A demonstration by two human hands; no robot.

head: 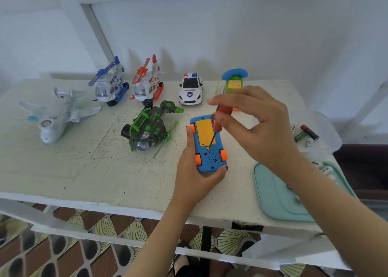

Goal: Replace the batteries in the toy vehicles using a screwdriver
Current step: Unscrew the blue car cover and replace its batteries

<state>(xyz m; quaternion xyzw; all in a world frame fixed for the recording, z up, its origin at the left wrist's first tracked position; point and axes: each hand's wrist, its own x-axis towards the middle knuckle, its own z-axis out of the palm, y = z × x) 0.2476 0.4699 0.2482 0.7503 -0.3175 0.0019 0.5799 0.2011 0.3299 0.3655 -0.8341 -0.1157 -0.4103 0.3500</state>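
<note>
Now the left hand (195,178) grips the upturned blue car (209,146) above the counter (84,167). Fingers of the right hand (258,125) pinch the screwdriver (218,125), its tip at the yellow cover (204,132).

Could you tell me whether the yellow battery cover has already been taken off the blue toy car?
No, the yellow battery cover still sits on the blue toy car, with the screwdriver tip at its screw.

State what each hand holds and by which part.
Left hand grips the blue toy car by its sides and rear end. Right hand pinches the screwdriver by its red handle.
</note>
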